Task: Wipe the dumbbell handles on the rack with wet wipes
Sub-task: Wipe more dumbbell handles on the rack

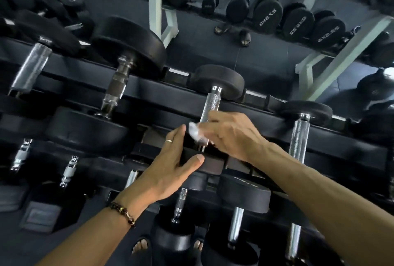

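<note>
A dumbbell with a knurled chrome handle (211, 106) lies across the top tier of the black rack (149, 88), its far black head (217, 79) pointing away. My right hand (230, 135) wraps a white wet wipe (195, 131) around the near part of that handle. My left hand (170, 165) grips the dumbbell's near black head (211, 164), thumb across its front edge, fingers over the top.
More dumbbells sit on the top tier: a large one with a dark handle (117, 86) at left and a chrome one (299, 135) at right. Lower tiers hold several more dumbbells (181, 204). A mirror behind reflects another loaded rack (296, 22). My feet (140, 246) stand below.
</note>
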Action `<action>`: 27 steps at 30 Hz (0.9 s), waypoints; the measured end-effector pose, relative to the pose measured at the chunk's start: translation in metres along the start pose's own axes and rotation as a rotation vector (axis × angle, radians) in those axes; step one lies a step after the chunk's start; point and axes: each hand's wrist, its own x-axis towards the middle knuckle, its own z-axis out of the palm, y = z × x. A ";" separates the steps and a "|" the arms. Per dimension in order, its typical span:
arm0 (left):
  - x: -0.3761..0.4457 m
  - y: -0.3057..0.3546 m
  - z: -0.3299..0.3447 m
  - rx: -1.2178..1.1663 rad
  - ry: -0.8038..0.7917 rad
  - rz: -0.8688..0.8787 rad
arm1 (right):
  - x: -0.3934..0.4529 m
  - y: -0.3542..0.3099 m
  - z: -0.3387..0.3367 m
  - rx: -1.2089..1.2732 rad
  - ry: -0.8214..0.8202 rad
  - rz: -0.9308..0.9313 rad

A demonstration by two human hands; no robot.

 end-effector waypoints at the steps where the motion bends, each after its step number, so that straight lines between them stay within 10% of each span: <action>1: 0.000 0.000 0.001 -0.007 0.003 -0.003 | 0.004 0.002 0.001 0.003 0.060 0.065; 8: 0.000 -0.001 0.004 -0.017 0.032 0.000 | -0.003 0.000 0.003 0.142 -0.286 -0.058; 14: -0.002 -0.002 0.005 -0.029 0.047 -0.008 | 0.016 0.021 -0.002 0.056 0.199 0.134; 20: -0.001 -0.002 0.006 -0.002 0.064 0.008 | -0.011 -0.008 -0.002 -0.019 -0.152 -0.167; 27: -0.002 0.000 0.006 -0.004 0.064 0.001 | 0.019 0.010 -0.005 -0.194 0.082 0.122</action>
